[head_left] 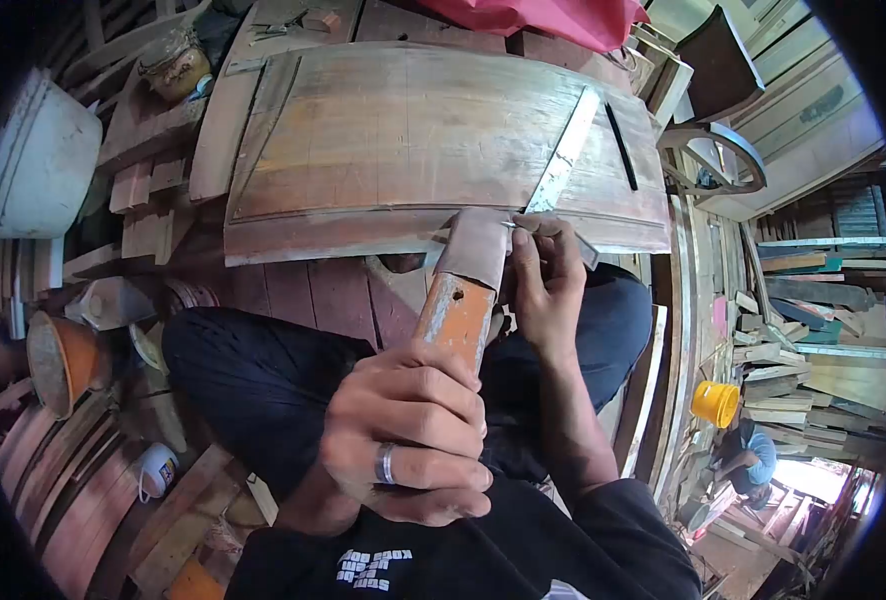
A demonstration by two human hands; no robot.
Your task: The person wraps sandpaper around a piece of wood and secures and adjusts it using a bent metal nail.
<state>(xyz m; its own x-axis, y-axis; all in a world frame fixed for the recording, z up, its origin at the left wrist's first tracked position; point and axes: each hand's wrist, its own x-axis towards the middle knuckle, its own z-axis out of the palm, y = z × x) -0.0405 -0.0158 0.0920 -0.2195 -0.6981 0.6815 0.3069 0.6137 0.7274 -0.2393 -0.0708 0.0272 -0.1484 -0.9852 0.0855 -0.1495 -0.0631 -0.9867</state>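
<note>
My left hand [408,435], with a ring on one finger, is closed around an orange bar-like tool [455,318] with worn paint. A grey-brown sleeve-like piece [477,247] covers its far end, at the near edge of a wooden panel [393,130]. Beside that end, my right hand [548,280] is closed, thumb and fingers pinched together. A small shiny tip shows there, too small to name. A metal ruler [568,145] lies slantwise on the panel, its lower end close to my right fingers.
The panel lies in front of my bent legs [263,370]. On the left are a white tub [48,160], an orange bowl [63,365] and scrap wood. Stacked boards [813,300], a yellow bucket [715,403] and another person [748,460] are at the right.
</note>
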